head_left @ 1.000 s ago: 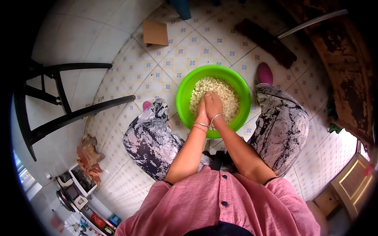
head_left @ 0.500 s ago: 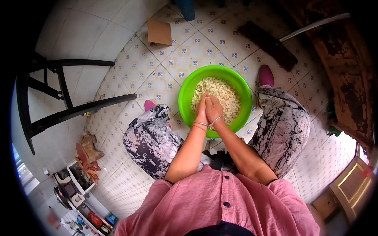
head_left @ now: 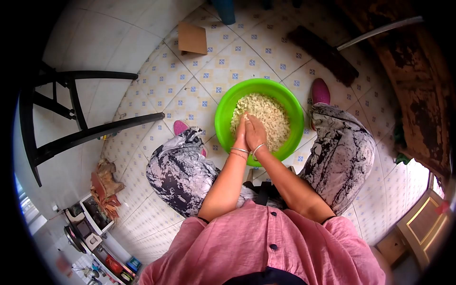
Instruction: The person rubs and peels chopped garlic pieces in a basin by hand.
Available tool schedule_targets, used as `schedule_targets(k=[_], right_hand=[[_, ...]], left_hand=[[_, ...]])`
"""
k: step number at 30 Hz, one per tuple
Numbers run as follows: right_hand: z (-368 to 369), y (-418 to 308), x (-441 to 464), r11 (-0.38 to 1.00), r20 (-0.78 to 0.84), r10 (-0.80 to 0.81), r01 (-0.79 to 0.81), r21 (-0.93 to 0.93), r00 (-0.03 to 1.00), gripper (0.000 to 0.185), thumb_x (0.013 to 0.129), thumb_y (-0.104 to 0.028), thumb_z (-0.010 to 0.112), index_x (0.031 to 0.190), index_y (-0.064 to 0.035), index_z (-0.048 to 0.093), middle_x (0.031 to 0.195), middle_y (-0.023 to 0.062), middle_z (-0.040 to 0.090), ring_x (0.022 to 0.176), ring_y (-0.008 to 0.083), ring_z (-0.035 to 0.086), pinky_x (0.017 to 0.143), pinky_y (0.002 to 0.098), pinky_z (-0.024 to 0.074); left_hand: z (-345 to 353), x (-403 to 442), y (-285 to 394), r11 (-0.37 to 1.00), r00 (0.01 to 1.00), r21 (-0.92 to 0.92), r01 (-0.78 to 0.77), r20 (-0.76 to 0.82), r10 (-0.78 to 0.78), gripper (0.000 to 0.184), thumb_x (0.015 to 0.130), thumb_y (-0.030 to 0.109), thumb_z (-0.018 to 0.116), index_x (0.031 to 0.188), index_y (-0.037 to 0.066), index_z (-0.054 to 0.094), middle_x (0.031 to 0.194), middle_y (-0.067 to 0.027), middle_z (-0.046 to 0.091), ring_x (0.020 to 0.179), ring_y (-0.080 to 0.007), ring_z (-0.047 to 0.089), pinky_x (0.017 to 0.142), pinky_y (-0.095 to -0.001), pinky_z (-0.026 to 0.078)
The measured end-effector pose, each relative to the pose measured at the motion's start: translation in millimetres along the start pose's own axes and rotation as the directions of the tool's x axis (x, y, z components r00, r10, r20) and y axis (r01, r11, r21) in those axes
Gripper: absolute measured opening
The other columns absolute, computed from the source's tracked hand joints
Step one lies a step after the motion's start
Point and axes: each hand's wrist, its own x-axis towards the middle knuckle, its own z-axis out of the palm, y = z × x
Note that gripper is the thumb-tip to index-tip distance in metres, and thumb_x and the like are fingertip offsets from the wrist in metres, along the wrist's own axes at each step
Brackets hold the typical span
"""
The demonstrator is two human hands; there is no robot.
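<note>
A bright green plastic basin (head_left: pixel 222 116) stands on the floor between my feet, part filled with a pale, crumbly mass (head_left: pixel 270 116) of small white lumps. Over the near left part of that mass, my left hand (head_left: pixel 241 135) and my right hand (head_left: pixel 255 133) are pressed together palm to palm, fingers pointing away from me. Both look closed, the right one lying over the left. A small pale spot shows at the fingertips, but whatever lies between the palms is hidden. Each wrist wears a silver bangle.
A black metal frame (head_left: pixel 95 126) reaches in from the left. A cardboard piece (head_left: pixel 192 39) and a dark broom head (head_left: pixel 323 54) lie beyond the basin. Worn brown furniture (head_left: pixel 422 95) stands at right. Firewood-like scraps (head_left: pixel 107 185) and a cluttered shelf (head_left: pixel 99 237) are at lower left.
The pressed hands have shifted slightly, with the right hand turned a little more over the left. The basin and the things around it stay where they were.
</note>
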Motion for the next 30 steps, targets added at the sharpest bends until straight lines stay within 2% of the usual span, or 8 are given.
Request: schedule_targets(k=[4, 7, 11, 12, 17, 23, 28, 30], right_hand=[[-9, 5, 24, 0.988, 0.016, 0.155, -0.155, -0.011, 0.988, 0.04, 0.085, -0.025, 0.036, 0.109, 0.0007, 0.055, 0.109, 0.0226, 0.054, 0.103, 0.0368, 0.05, 0.091, 0.0368, 0.0375], [-13, 9, 37, 0.964, 0.051, 0.265, -0.264, -0.023, 0.963, 0.041, 0.085, -0.025, 0.035, 0.109, 0.0006, 0.055, 0.108, 0.0228, 0.055, 0.102, 0.037, 0.05, 0.091, 0.037, 0.0376], [5, 29, 20, 0.998, 0.104, 0.028, -0.022, -0.063, 0.994, 0.041, 0.085, -0.027, 0.035, 0.11, -0.0024, 0.055, 0.111, 0.0239, 0.053, 0.107, 0.0359, 0.048, 0.095, 0.0371, 0.0337], [5, 16, 10, 0.995, 0.078, 0.049, -0.042, -0.093, 0.996, 0.042, 0.085, -0.027, 0.035, 0.111, -0.002, 0.055, 0.113, 0.0237, 0.052, 0.11, 0.0358, 0.045, 0.097, 0.0391, 0.0307], [9, 8, 4, 0.997, 0.069, -0.007, 0.012, -0.07, 0.998, 0.043, 0.086, -0.029, 0.033, 0.111, -0.0012, 0.055, 0.115, 0.0228, 0.051, 0.11, 0.0355, 0.045, 0.097, 0.039, 0.0306], [-7, 22, 39, 0.939, 0.17, 0.339, -0.344, -0.001, 0.925, 0.045, 0.086, -0.029, 0.032, 0.111, 0.0015, 0.054, 0.115, 0.0221, 0.051, 0.108, 0.0338, 0.048, 0.093, 0.0352, 0.0354], [8, 16, 10, 0.995, 0.178, 0.067, -0.051, -0.089, 0.982, 0.047, 0.087, -0.028, 0.028, 0.118, 0.001, 0.049, 0.121, 0.0237, 0.046, 0.117, 0.0352, 0.038, 0.102, 0.0387, 0.022], [10, 4, 0, 0.997, 0.173, 0.058, -0.05, -0.055, 0.983, 0.047, 0.087, -0.028, 0.028, 0.118, 0.0014, 0.048, 0.122, 0.0239, 0.045, 0.118, 0.0353, 0.037, 0.103, 0.0396, 0.021]], left_hand=[[48, -27, 15, 0.962, 0.953, -0.08, 0.262, -0.135, -0.271, 0.049, 0.089, 0.048, 0.037, 0.118, 0.009, 0.045, 0.11, -0.007, 0.053, 0.097, -0.0209, 0.052, 0.084, -0.0329, 0.044], [61, -33, 9, 0.986, 0.973, 0.004, 0.166, -0.163, -0.164, 0.053, 0.087, 0.051, 0.039, 0.118, 0.009, 0.046, 0.11, -0.0075, 0.053, 0.097, -0.0213, 0.052, 0.083, -0.033, 0.044], [42, -28, 15, 0.988, 0.976, -0.046, 0.148, -0.152, -0.153, 0.049, 0.088, 0.049, 0.039, 0.116, 0.01, 0.047, 0.108, -0.0075, 0.053, 0.096, -0.0206, 0.052, 0.085, -0.033, 0.043], [18, -19, 9, 0.989, 0.994, -0.098, 0.11, 0.014, -0.109, 0.047, 0.088, 0.049, 0.039, 0.115, 0.011, 0.047, 0.104, -0.0073, 0.053, 0.096, -0.0197, 0.05, 0.086, -0.0318, 0.041], [20, -15, 15, 0.996, 0.996, -0.026, 0.085, 0.027, -0.085, 0.052, 0.086, 0.052, 0.04, 0.119, 0.012, 0.045, 0.104, -0.0073, 0.052, 0.096, -0.0197, 0.05, 0.086, -0.032, 0.041], [63, -37, 13, 0.975, 0.956, 0.039, 0.221, -0.209, -0.208, 0.054, 0.087, 0.051, 0.04, 0.123, 0.01, 0.042, 0.117, -0.0088, 0.05, 0.103, -0.0208, 0.05, 0.088, -0.0331, 0.042], [19, -19, 13, 0.982, 0.99, -0.138, 0.132, 0.067, -0.123, 0.052, 0.088, 0.049, 0.038, 0.124, 0.011, 0.041, 0.117, -0.008, 0.049, 0.107, -0.019, 0.046, 0.094, -0.0332, 0.036], [13, -13, 14, 0.993, 0.997, -0.097, 0.069, 0.031, -0.067, 0.055, 0.086, 0.051, 0.041, 0.122, 0.01, 0.043, 0.116, -0.0084, 0.05, 0.105, -0.0198, 0.048, 0.091, -0.0334, 0.039]])
